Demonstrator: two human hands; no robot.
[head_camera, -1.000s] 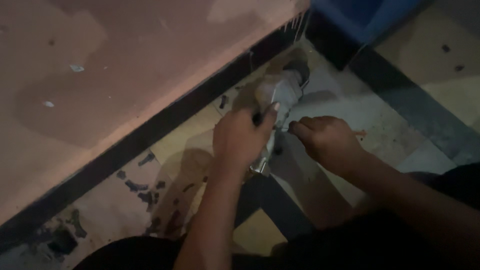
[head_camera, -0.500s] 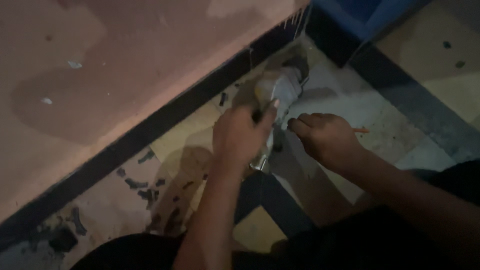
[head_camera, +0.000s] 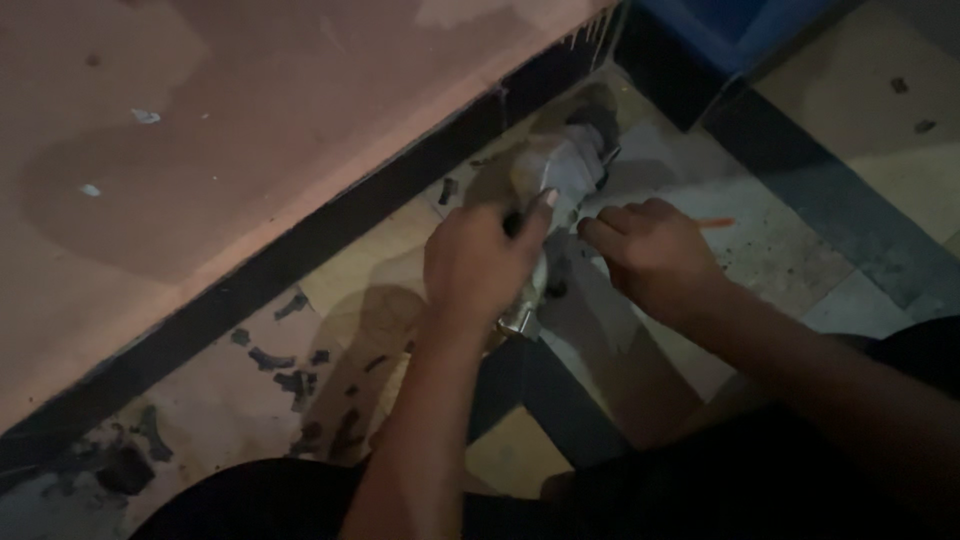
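My left hand (head_camera: 478, 262) is wrapped around a grey metal tool (head_camera: 556, 180) that lies on the tiled floor, its body running from my palm toward a dark head at the far end. A metal end piece (head_camera: 520, 320) sticks out below my fist. My right hand (head_camera: 652, 250) is closed just to the right of the tool, its fingertips against the tool's side. A thin orange stick (head_camera: 716, 223) shows from behind my right hand; whether that hand holds it is hidden.
A pink wall (head_camera: 250, 130) with a black skirting strip (head_camera: 300, 260) runs diagonally at the left. A blue object (head_camera: 730, 30) stands at the top right. The floor tiles (head_camera: 800, 250) are stained, with dark chipped patches (head_camera: 300, 380) at the lower left.
Both hands have stayed on the tool at nearly the same spot. The view has shifted only slightly.
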